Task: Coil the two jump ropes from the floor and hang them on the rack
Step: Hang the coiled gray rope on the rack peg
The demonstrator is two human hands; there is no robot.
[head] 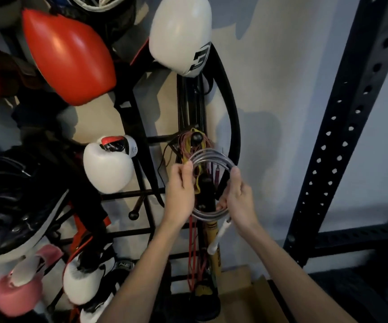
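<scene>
Two hands, left hand (181, 187) and right hand (237, 195), are closed on a coiled clear plastic jump rope (211, 183). It is held before a black wire rack (141, 197) against a pale wall (281, 113).

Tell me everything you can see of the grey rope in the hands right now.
The grey rope is wound into a round coil of several glossy, plastic-looking loops. The left hand pinches its left side and the right hand grips its right and lower side. It is held upright before the rack's peg, not hung yet. A white handle dangles below.
</scene>
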